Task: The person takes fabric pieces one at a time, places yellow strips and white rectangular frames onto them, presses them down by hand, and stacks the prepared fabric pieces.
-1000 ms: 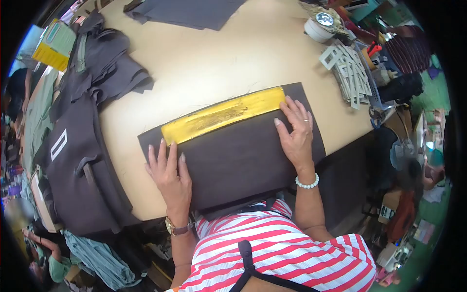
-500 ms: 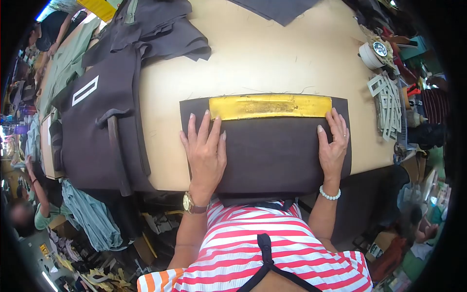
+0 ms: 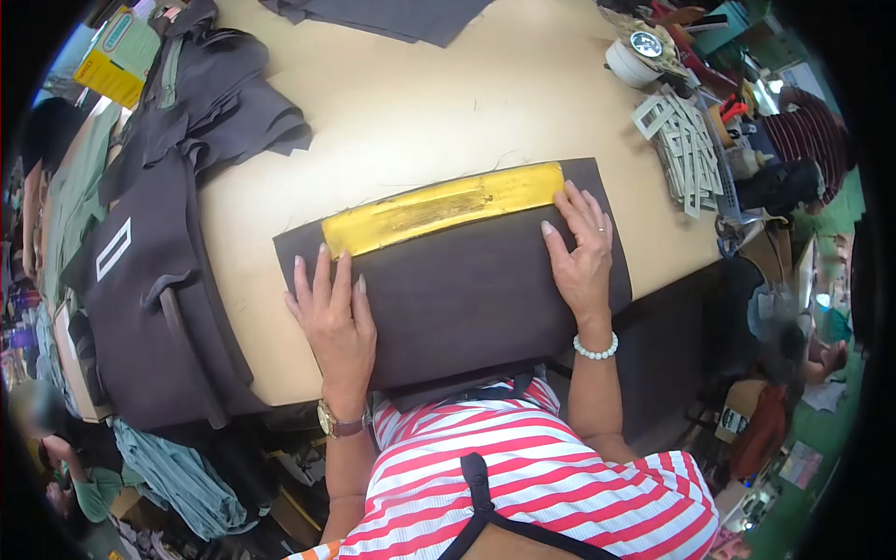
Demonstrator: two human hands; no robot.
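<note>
A dark fabric panel [image 3: 457, 289] lies flat on the table in front of me, its lower end at my body. Along its far edge rests a long yellow strip [image 3: 411, 213], slightly curved, with brown smudges down its middle. My left hand [image 3: 331, 322] is open, palm down on the panel, its fingertips at the strip's left end. At the strip's right end, my right hand [image 3: 583, 252] also lies open, with fingers spread and tips touching the corner. Neither hand grasps anything.
To the left, a hammer [image 3: 177, 327] lies on stacked dark fabric [image 3: 121, 317] beside a white rectangular frame [image 3: 114, 249]. More dark pieces [image 3: 201, 103] are heaped beyond. Pale frame-shaped templates [image 3: 681, 154] and a round white object [image 3: 635, 65] sit at the right edge.
The camera view has turned and shifted, so the table and panel appear tilted and further left. Both hands stay open at the two ends of the yellow strip.
</note>
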